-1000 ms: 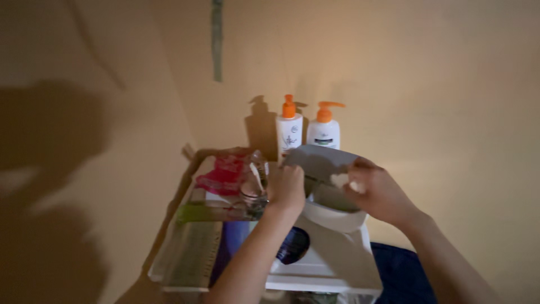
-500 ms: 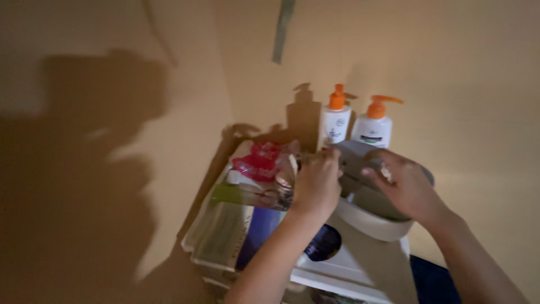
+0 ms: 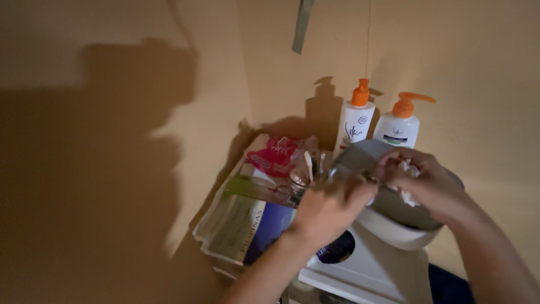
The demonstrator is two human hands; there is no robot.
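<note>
A round grey piece (image 3: 360, 157) with a white rim (image 3: 394, 233), like a tilted mirror or lid, stands on a white cabinet top (image 3: 371, 270). My left hand (image 3: 329, 205) grips its near left edge. My right hand (image 3: 427, 180) is closed on a crumpled white wad (image 3: 406, 169), pressed against the grey face near its top. Both hands are close together over the piece and hide much of it.
Two white pump bottles with orange tops (image 3: 355, 121) (image 3: 398, 126) stand against the wall behind. To the left are a red packet (image 3: 275, 157), a small glass jar (image 3: 298, 183) and stacked books (image 3: 242, 225). A dark round object (image 3: 337, 253) lies by my left wrist.
My left hand slid from the top edge of the grey piece down to its near left edge. My right hand moved up onto the grey face with the white wad. The view shifted left.
</note>
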